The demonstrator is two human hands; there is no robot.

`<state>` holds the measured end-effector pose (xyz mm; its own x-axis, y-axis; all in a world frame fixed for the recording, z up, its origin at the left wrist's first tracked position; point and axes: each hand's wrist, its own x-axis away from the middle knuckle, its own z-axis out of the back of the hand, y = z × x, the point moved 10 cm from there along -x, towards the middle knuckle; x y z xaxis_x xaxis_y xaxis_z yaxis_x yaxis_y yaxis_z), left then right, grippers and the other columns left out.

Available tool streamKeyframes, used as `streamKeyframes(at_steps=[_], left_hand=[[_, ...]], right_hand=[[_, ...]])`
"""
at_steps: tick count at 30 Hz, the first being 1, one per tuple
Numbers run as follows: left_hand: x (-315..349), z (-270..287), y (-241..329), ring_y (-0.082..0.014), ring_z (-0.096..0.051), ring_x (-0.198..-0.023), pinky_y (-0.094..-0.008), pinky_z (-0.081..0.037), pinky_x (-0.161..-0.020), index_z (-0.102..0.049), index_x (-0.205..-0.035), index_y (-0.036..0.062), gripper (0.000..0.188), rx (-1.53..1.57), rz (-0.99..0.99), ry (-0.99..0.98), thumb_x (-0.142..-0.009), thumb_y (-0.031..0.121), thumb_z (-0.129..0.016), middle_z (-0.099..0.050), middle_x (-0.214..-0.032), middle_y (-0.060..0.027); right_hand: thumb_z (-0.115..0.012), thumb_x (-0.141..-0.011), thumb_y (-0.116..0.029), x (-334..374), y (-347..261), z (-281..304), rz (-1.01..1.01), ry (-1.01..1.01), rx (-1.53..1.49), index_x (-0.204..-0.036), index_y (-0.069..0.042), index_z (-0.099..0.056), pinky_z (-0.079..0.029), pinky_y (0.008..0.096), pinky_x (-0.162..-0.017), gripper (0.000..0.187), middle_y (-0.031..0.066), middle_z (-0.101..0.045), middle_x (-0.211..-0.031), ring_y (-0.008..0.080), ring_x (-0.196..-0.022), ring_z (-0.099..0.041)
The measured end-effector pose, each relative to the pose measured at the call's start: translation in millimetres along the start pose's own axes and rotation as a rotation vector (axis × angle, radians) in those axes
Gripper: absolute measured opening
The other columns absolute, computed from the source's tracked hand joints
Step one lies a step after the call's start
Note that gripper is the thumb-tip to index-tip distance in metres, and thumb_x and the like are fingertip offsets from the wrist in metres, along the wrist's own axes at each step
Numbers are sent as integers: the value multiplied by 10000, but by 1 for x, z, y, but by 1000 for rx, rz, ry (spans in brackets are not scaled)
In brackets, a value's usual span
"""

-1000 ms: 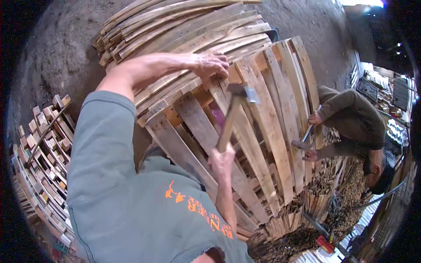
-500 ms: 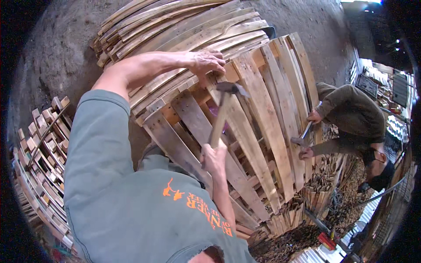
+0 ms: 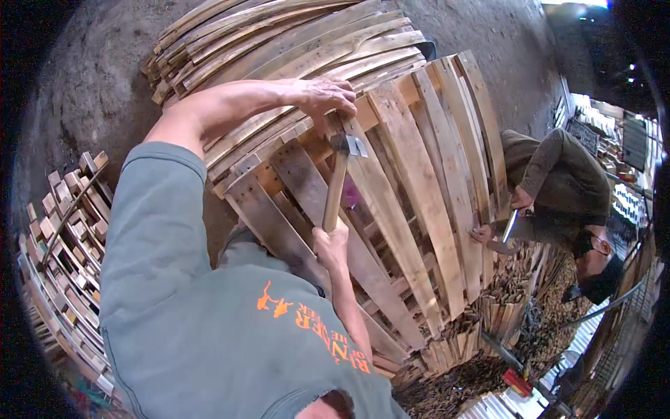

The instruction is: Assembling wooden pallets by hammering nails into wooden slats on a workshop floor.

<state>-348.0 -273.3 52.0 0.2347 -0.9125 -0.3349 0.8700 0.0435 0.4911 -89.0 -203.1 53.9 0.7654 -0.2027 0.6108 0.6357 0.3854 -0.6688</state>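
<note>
A pallet of wooden slats [image 3: 416, 185] lies in front of me, its boards fanning toward the lower right. My left hand [image 3: 326, 96] reaches over to the far edge, its fingers curled round the end of a wooden slat [image 3: 380, 195]; the fingertips are partly hidden. In my right hand [image 3: 331, 246] is the wooden handle of a hammer [image 3: 336, 188]. The hammer's metal head is over that same slat, just below my left hand; whether it touches the wood I cannot tell.
Stacked boards [image 3: 300, 49] lie beyond the pallet. At the right, a bent-over co-worker [image 3: 558, 174] holds another hammer [image 3: 511, 225], one hand on the pallet. Wood blocks [image 3: 77, 230] are piled at the left. Wood scraps [image 3: 453, 387] cover the ground at lower right.
My hammer's head has shifted left and slightly down, while my right hand moved a little left. My left hand stays in place. The co-worker's hammer has moved away from the slats to the right.
</note>
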Motion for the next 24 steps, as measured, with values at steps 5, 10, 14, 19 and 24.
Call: streamKeyframes(at_steps=[5, 10, 14, 19, 24], left_hand=[[7, 2, -2, -314, -471, -1091, -450, -365, -951, -597, -1073, 119, 778, -16, -5, -32, -403, 420, -855, -575, -1018, -78], [11, 4, -1, -327, -446, -1134, -455, -336, -980, -583, -1090, 124, 791, 12, 39, -76, -400, 399, -857, -565, -1078, -75], [5, -3, -10, -343, -350, -1290, -460, -253, -1103, -533, -1261, 130, 902, 37, 124, -209, -447, 340, -860, -532, -1231, -104], [11, -17, -19, -360, -316, -1326, -484, -265, -1098, -501, -1303, 145, 663, -19, 239, -218, -699, 369, -656, -494, -1295, -134], [13, -12, -19, -316, -372, -1307, -452, -285, -1090, -549, -1275, 135, 485, -121, 286, -97, -801, 238, -554, -522, -1290, -91]], right_hand=[[-510, -766, -23, 25, -101, 63, 379, 207, 25, -883, -32, -487, -434, 267, -439, 120, 30, -517, -594, 107, -478, -512], [-559, -805, -36, 112, -227, 145, 1149, 542, -511, -964, -64, -455, -479, 290, -434, 192, 80, -530, -617, 146, -466, -515], [-588, -778, -73, 35, -87, 63, 656, 469, 138, -893, -43, -521, -468, 287, -442, 136, 46, -554, -678, 133, -542, -513], [-517, -758, -51, -5, -10, 40, 2, 205, -59, -885, 21, -485, -423, 291, -369, 150, 52, -518, -572, 133, -425, -494], [-562, -808, -65, 49, -99, 142, 501, 612, -145, -981, -21, -449, -448, 282, -422, 211, 56, -517, -562, 143, -437, -512]])
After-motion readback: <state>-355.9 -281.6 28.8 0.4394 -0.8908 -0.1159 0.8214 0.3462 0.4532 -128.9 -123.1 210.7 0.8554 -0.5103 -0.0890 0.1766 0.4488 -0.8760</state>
